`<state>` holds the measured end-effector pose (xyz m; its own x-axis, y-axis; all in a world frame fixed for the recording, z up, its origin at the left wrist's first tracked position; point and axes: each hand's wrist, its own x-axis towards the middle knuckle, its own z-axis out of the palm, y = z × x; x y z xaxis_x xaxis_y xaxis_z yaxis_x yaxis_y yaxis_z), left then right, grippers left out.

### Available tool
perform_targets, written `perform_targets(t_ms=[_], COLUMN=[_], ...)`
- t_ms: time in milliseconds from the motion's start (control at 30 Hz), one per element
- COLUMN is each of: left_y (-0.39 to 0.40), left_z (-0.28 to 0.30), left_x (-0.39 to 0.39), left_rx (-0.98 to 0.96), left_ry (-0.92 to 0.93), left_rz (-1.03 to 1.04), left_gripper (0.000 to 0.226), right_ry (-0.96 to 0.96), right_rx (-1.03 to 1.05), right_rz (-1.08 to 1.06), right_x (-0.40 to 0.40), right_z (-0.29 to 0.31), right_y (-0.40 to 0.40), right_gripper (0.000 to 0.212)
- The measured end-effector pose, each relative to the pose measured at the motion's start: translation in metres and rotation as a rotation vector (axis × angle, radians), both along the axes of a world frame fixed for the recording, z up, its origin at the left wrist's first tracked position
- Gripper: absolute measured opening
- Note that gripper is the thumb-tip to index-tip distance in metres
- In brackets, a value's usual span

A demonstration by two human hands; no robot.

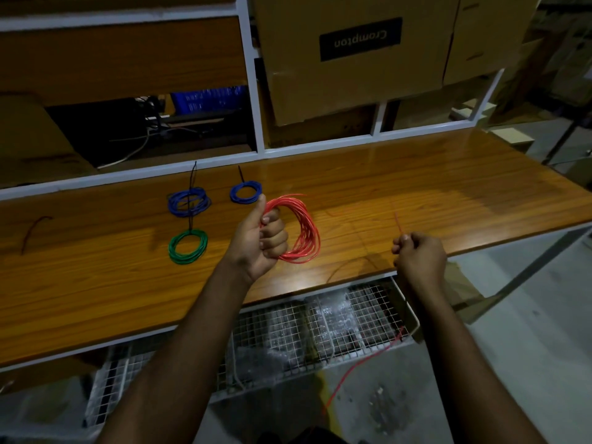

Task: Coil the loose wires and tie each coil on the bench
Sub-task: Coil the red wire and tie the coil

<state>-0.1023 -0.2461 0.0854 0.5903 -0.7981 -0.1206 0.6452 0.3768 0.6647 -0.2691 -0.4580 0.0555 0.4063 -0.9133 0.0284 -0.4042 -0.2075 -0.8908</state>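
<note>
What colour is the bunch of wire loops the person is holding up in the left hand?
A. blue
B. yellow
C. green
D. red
D: the left hand grips a red coil held above the bench, while the green coil and the two blue coils lie flat on the wood, untouched.

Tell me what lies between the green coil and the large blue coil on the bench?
In the head view, a black cable tie runs between the green coil and large blue coil; otherwise bare bench.
</note>
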Motion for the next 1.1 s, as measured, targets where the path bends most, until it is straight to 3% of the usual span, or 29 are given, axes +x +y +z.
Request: perform_targets(t_ms=[200, 367, 567, 667, 867, 933, 1100], left_y=[-0.003, -0.005, -0.009, -0.016, -0.025, -0.027, -0.024], left_z=[0.005, 0.005, 0.004, 0.003, -0.005, -0.005, -0.001], left_x=[0.002, 0.003, -0.001, -0.006, -0.025, -0.031, -0.042], left_rx=[-0.079, -0.059, -0.006, 0.032, 0.148, 0.165, 0.135], left_ry=[0.048, 0.065, 0.034, 0.000, -0.063, -0.049, -0.012], left_rz=[-0.020, 0.061, 0.103, 0.055, -0.065, -0.105, -0.244], left_gripper=[0.050, 0.054, 0.048, 0.048, 0.045, 0.045, 0.043], right_ry=[0.663, 0.879, 0.652, 0.408, -0.118, -0.168, -0.166], right_rx=[-0.245, -0.369, -0.384, -0.446, -0.306, -0.275, -0.154], right_rz=[0.388, 0.889, 1.199, 1.257, 0.991, 0.848, 0.620], right_x=[-0.007, -0.019, -0.034, -0.027, -0.003, 0.007, 0.027], right_z=[-0.005, 0.029, 0.076, 0.086, 0.098, 0.096, 0.082], right_y=[0.018, 0.053, 0.073, 0.079, 0.075, 0.068, 0.048], right_gripper=[0.013, 0.029, 0.042, 0.039, 0.032, 0.024, 0.029])
